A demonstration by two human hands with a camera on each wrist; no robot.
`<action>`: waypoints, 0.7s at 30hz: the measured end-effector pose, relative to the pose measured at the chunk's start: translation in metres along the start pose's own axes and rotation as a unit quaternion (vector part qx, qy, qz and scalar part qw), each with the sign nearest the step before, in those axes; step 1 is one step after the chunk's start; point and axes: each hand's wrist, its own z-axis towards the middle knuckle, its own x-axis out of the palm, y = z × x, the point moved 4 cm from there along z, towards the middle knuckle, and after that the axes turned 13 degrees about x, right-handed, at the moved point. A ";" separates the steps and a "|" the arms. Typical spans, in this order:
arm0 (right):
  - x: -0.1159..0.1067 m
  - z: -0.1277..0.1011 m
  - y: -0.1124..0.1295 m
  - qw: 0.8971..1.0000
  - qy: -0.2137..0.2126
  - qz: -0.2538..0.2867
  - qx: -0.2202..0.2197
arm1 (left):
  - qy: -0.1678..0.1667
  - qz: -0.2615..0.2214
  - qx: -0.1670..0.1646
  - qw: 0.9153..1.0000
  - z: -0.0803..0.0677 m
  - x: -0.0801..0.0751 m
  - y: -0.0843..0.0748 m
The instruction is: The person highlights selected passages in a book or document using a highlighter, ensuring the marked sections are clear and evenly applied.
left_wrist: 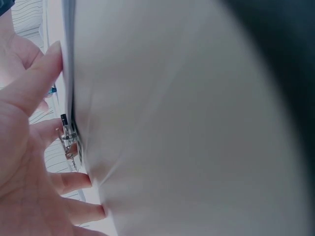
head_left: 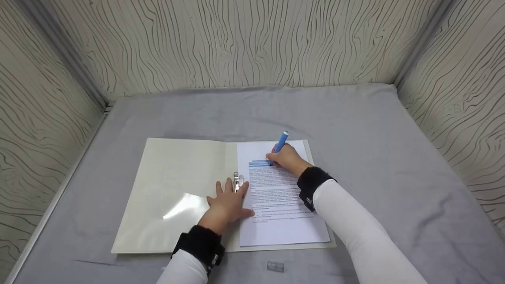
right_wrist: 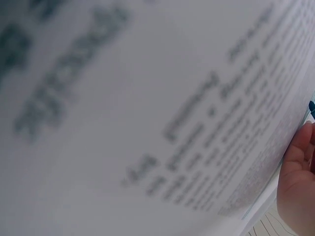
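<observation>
A cream folder [head_left: 173, 189] lies open on the grey cloth, with a printed page [head_left: 276, 197] on its right half. My right hand [head_left: 286, 157] grips a blue highlighter [head_left: 280, 144], its tip on a blue-marked line near the page's top. My left hand [head_left: 229, 199] rests flat with spread fingers over the folder's spine and the page's left edge, beside a metal clip [head_left: 236, 181]. The left wrist view shows the fingers [left_wrist: 34, 88] against the folder's edge and the clip [left_wrist: 68, 140]. Blurred print [right_wrist: 147, 113] fills the right wrist view, with part of the hand [right_wrist: 298, 182] at the right.
A small clear cap [head_left: 275, 266] lies on the grey cloth [head_left: 375, 138] near the front edge. Wood-grain patterned walls [head_left: 244, 43] close in the back and both sides.
</observation>
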 end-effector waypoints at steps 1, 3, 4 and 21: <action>0.000 0.000 0.000 1.000 -0.001 -0.002 0.000 | 0.000 -0.001 0.000 1.000 0.000 0.000 0.000; 0.000 0.001 0.000 1.000 -0.004 -0.005 -0.001 | -0.002 -0.002 0.000 1.000 0.000 0.001 0.000; 0.000 0.001 0.000 1.000 -0.004 -0.007 -0.001 | -0.003 -0.003 -0.001 1.000 0.000 0.001 0.000; -0.004 0.000 -0.003 1.000 0.004 -0.003 0.002 | -0.006 0.004 0.006 1.000 -0.001 0.001 0.000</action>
